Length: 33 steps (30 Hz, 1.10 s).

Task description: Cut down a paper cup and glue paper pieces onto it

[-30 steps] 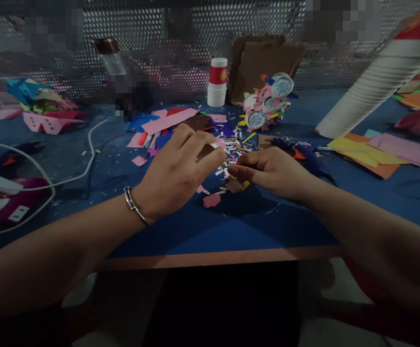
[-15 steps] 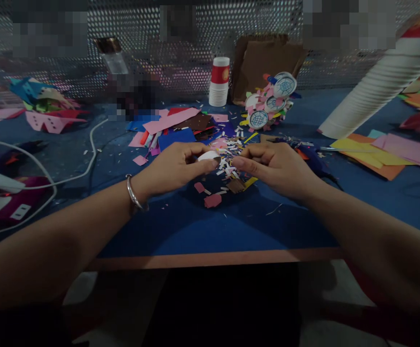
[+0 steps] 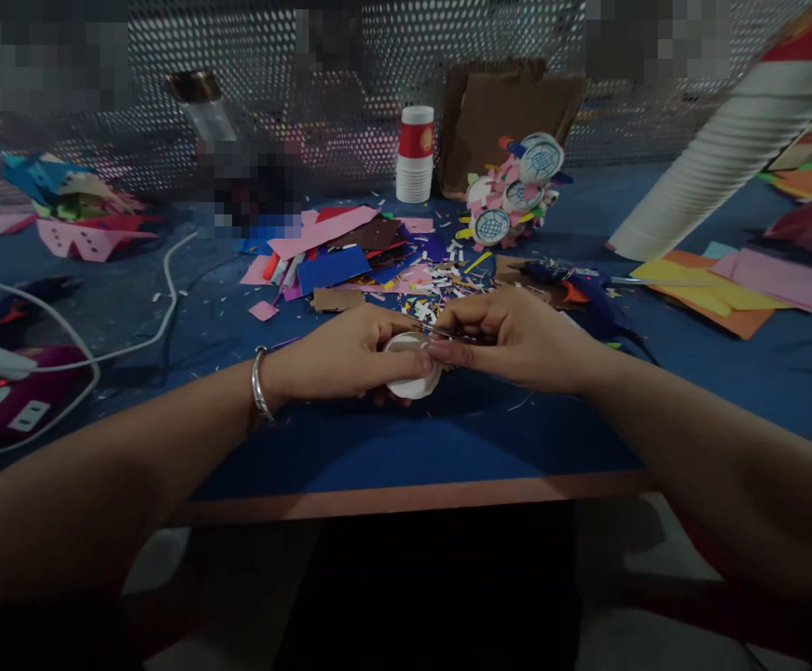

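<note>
My left hand [image 3: 360, 354], with a silver bangle at the wrist, is closed on a white round paper piece [image 3: 406, 371] that looks like the bottom of a paper cup. Its thumb lies across the face and some fingers are underneath. Right beside it, my right hand [image 3: 500, 340] is closed in a pinch at the piece's upper right edge. A thin dark line shows between its fingertips, too small to name. Both hands are above the near part of the blue table [image 3: 350, 457]. Beyond them lies a heap of coloured paper scraps [image 3: 433, 280].
Stacked paper cups [image 3: 415, 154] stand at the back, and a long cup stack [image 3: 720, 158] leans at right. A decorated cup-and-paper craft [image 3: 514, 196] is before brown cardboard [image 3: 517, 102]. A glue gun [image 3: 587, 294] lies right; a white cable [image 3: 168, 289] runs left.
The white piece has turned from nearly edge-on to face up and come nearer to me. My right hand has moved left and now meets it. The view has shifted slightly.
</note>
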Each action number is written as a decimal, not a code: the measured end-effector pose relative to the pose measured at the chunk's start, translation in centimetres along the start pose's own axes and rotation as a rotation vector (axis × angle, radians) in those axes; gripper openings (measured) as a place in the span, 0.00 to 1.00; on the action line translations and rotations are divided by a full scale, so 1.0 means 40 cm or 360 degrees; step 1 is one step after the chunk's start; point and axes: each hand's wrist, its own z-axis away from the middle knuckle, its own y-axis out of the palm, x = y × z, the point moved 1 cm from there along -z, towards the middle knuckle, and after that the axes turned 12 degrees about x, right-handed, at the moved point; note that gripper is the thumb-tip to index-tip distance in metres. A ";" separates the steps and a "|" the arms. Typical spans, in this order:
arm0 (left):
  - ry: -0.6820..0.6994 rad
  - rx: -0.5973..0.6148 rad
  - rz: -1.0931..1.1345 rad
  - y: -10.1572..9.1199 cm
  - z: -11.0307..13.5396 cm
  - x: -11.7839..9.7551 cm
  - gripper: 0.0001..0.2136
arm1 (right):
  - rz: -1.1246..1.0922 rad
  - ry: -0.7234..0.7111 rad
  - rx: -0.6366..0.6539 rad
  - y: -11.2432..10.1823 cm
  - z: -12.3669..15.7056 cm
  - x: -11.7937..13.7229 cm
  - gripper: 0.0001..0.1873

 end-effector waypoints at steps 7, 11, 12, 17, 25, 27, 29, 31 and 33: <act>0.0077 0.0075 0.0263 -0.001 -0.001 0.007 0.16 | -0.0335 -0.0117 0.0102 0.002 -0.002 0.003 0.29; 0.0115 0.0187 0.0353 0.002 0.000 0.000 0.15 | -0.0501 -0.0101 0.0191 0.000 0.001 0.007 0.27; 0.0134 0.0206 0.0357 0.003 0.000 -0.001 0.16 | -0.0505 -0.0100 0.0206 0.000 0.001 0.009 0.26; 0.0253 0.0150 0.0341 0.013 -0.003 -0.005 0.21 | -0.0529 -0.0112 0.0175 -0.005 0.004 0.019 0.25; 0.0140 0.0038 0.0458 0.017 -0.009 -0.006 0.19 | -0.0624 0.0039 0.0093 -0.005 0.003 0.004 0.28; 0.0145 0.0018 0.0461 0.019 -0.007 -0.011 0.19 | -0.0646 0.0047 0.0125 -0.003 0.003 0.001 0.28; 0.0159 -0.0014 0.0458 0.023 -0.006 -0.017 0.20 | -0.0684 0.0047 0.0165 -0.001 0.003 -0.002 0.28; 0.0179 -0.0032 0.0461 0.028 -0.005 -0.023 0.20 | -0.0755 0.0042 0.0215 0.002 0.003 -0.003 0.27; 0.0193 -0.0023 0.0487 0.032 -0.003 -0.025 0.20 | -0.0813 0.0010 0.0263 0.005 0.001 -0.002 0.26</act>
